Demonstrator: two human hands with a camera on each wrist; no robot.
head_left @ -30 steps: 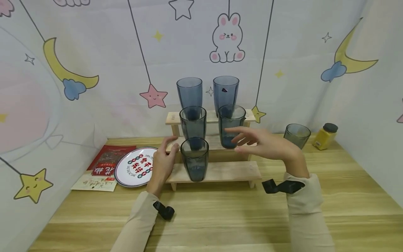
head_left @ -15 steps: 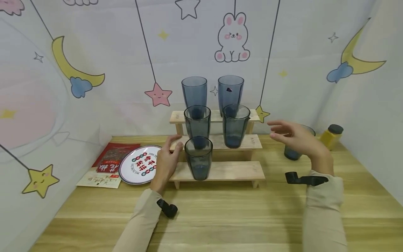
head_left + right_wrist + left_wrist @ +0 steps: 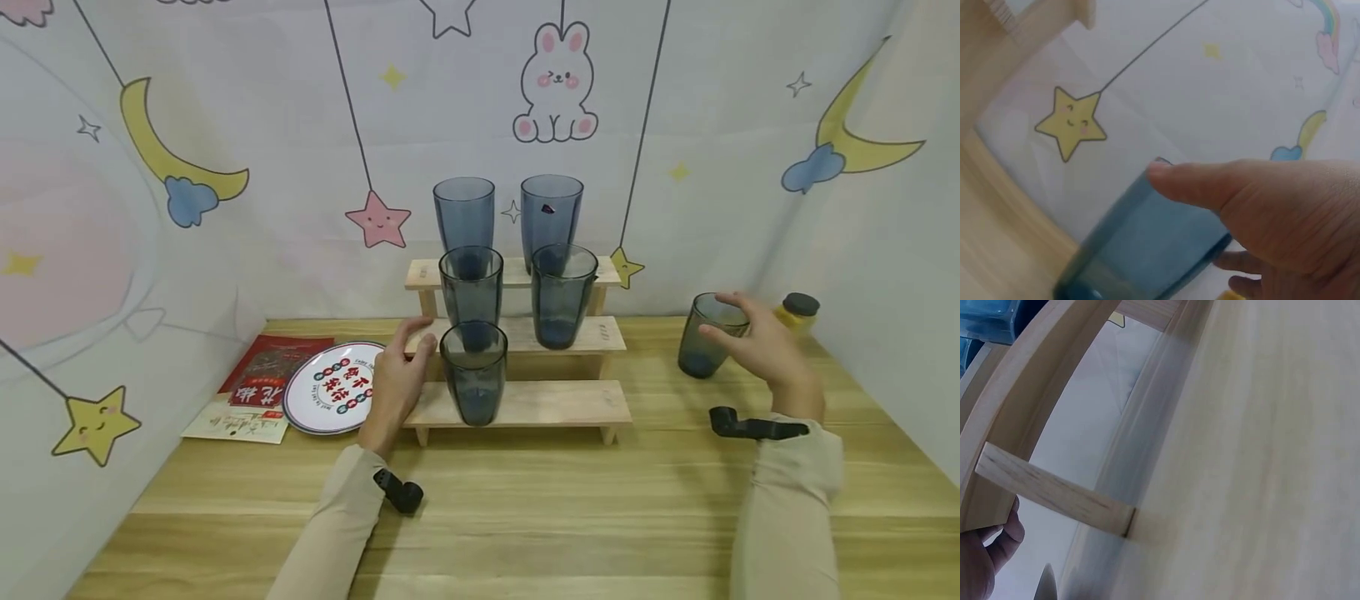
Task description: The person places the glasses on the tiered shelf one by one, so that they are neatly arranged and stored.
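Observation:
My right hand [image 3: 772,350] is at a dark glass tumbler [image 3: 696,348] standing upright on the table at the right. Its thumb [image 3: 1210,181] lies straight across the front near the rim. The index finger reaches over the far rim, and the other fingers are partly hidden behind the tumbler. My left hand [image 3: 396,383] grips the left end of a tiered wooden stand [image 3: 558,407]; its fingertips curl behind the board in the left wrist view. Two bluish tumblers stand on the top tier, two grey-blue ones on the middle tier, and one tumbler [image 3: 474,379] on the left of the bottom tier.
Behind the right hand is a yellow jar [image 3: 798,312] with a black lid. Left of the stand lie a printed plate [image 3: 330,392], a red packet [image 3: 266,371] and a pale packet [image 3: 236,423]. A patterned cloth backdrop [image 3: 285,83] rises behind the table.
My right hand has moved right, away from the middle-tier right tumbler, and over to the tumbler on the table. The left hand stays at the stand. The head view has shifted slightly.

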